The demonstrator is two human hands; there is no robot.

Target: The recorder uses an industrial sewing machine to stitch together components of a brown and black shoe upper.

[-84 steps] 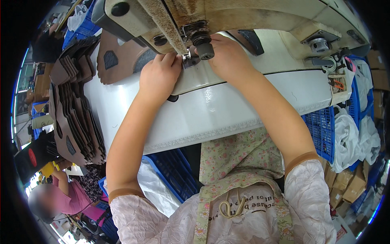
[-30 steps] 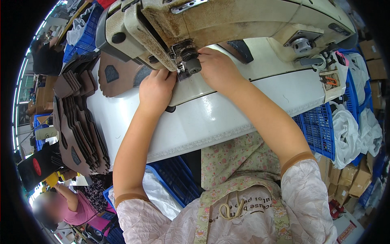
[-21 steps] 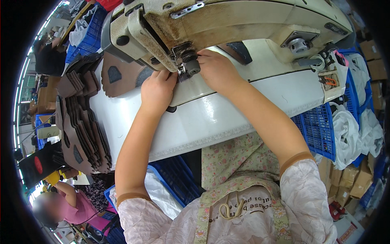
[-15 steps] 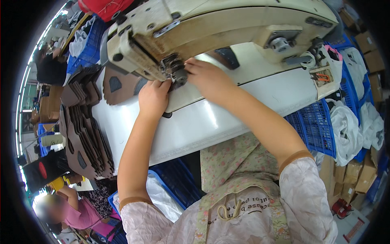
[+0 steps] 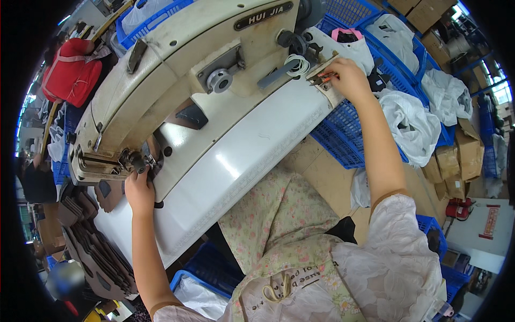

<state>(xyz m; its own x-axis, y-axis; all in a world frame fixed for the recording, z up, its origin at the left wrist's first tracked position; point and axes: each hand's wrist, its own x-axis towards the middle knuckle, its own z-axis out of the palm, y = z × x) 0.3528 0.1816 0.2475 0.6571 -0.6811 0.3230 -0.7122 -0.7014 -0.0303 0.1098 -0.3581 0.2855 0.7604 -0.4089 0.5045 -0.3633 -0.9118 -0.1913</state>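
Note:
My left hand is at the needle end of the cream sewing machine, fingers closed beside the presser foot. What they pinch is hidden. A brown cut piece with a dark patch shows behind the foot, partly covered by the machine arm. Far to the right, my right hand reaches to the table's end, its fingers closed on orange-handled thread snips over a small recess.
Stacked brown pieces hang at the table's left edge. Blue crates with white bags stand right of the table, near cardboard boxes. A person in red is at the far left.
My right hand has left the needle area and moved right to the snips. My left hand stays by the presser foot. The view has turned toward the right.

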